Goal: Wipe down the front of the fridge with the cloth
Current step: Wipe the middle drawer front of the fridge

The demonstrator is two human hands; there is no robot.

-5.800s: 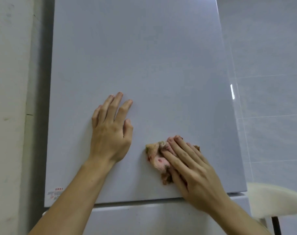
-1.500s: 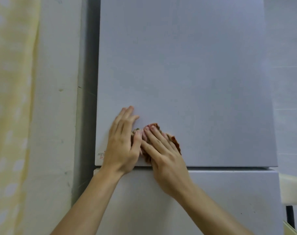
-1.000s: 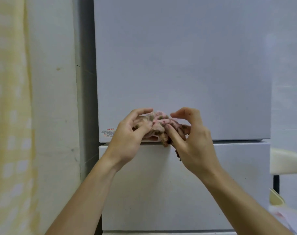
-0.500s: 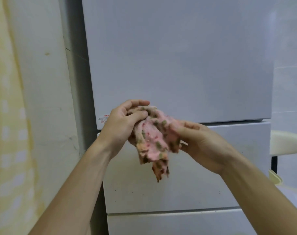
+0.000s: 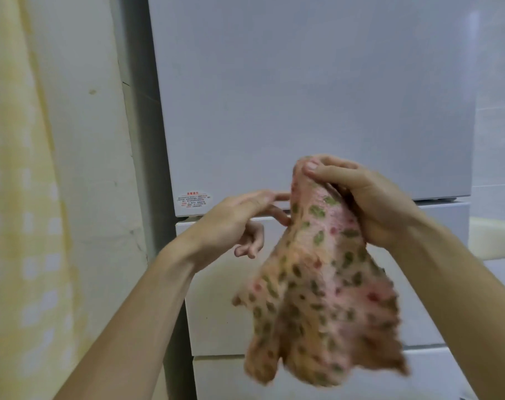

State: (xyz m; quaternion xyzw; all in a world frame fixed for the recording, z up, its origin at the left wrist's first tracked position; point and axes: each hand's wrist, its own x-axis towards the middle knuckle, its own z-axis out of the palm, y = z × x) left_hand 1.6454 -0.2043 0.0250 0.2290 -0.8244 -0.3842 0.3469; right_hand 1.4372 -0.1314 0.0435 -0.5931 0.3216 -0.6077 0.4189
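The white fridge (image 5: 303, 90) fills the middle of the view, its upper door above two drawer fronts. A pink cloth (image 5: 320, 298) with green and red spots hangs unfolded in front of the drawers, off the fridge surface. My right hand (image 5: 369, 203) grips the cloth's top, thumb and fingers bunched round it. My left hand (image 5: 239, 223) is just left of the cloth at the seam between door and drawer; its index finger and thumb reach to the cloth's left edge, the other fingers hang loosely curled. Whether it pinches the cloth is hidden.
A small red-printed sticker (image 5: 194, 200) sits at the upper door's lower left corner. A pale wall (image 5: 95, 140) and a yellow checked curtain (image 5: 17, 226) stand to the left. A cream rounded seat (image 5: 496, 238) shows at the right edge.
The cloth has come off the fridge, been taken in both hands, and now hangs unfolded from my right hand. My left hand has loosened its grip and moved left.
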